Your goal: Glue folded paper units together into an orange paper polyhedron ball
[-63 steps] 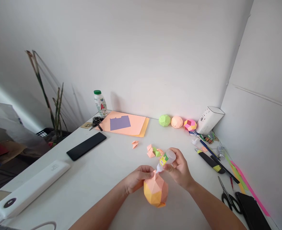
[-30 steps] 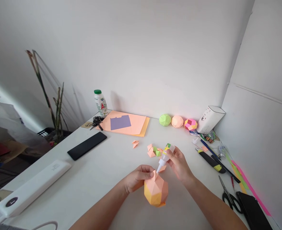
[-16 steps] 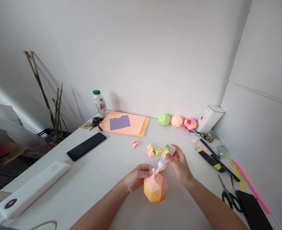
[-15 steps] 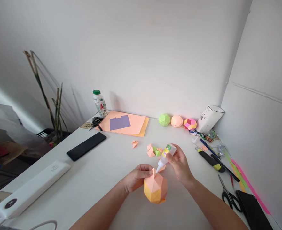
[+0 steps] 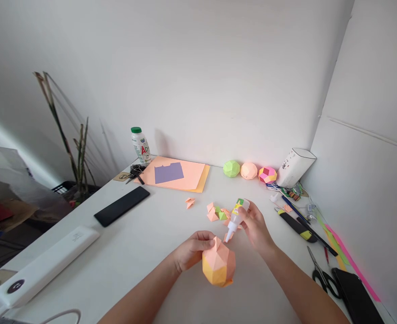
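My left hand [image 5: 200,246] pinches the upper edge of a faceted paper ball [image 5: 219,264], peach above and orange below, with a small flap standing up at its top. My right hand [image 5: 253,226] is closed around a clear glue bottle [image 5: 238,215] with a yellow-green label. Its white nozzle points down, just right of the ball's top and apart from the flap. Behind the bottle lie folded peach paper pieces [image 5: 212,212] and a green folded piece [image 5: 222,215], partly hidden by the bottle and hand. A single peach piece [image 5: 190,203] lies farther left.
Three finished paper balls [image 5: 249,171] sit along the wall. Coloured sheets [image 5: 195,175] lie at the back, beside a white bottle [image 5: 141,146]. A black phone [image 5: 122,206] and white power strip [image 5: 46,265] are left; a cutter [image 5: 295,225] and scissors [image 5: 322,274] are right.
My right hand has moved the glue bottle slightly right and turned it more upright, so the nozzle has left the flap at the ball's top. My left hand and the ball have hardly moved.
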Action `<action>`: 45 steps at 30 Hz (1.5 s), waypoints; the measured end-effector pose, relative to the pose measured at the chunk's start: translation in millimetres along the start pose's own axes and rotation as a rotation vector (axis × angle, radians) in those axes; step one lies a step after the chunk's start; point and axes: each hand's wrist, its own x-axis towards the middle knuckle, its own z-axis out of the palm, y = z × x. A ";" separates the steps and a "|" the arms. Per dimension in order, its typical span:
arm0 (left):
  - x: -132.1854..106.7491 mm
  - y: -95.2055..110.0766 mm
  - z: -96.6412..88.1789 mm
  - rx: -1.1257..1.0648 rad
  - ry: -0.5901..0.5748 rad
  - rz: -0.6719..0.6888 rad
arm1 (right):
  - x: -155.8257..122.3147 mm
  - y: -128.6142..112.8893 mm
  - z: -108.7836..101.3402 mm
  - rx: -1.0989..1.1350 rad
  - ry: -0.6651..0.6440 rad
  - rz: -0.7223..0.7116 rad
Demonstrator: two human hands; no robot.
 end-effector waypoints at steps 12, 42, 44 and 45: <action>-0.4 0.1 1.2 -0.040 -0.039 0.007 | 54.1 23.9 -63.1 -0.924 0.064 0.340; 1.7 2.8 -4.7 -0.035 0.020 0.079 | 1.7 4.3 -8.2 -0.536 -0.605 0.310; 0.4 3.9 -4.2 -0.008 0.017 0.085 | 0.8 8.2 -6.3 -0.460 -0.631 0.381; -0.3 4.3 -3.9 0.000 0.013 0.090 | 1.0 9.8 -5.3 -0.410 -0.632 0.421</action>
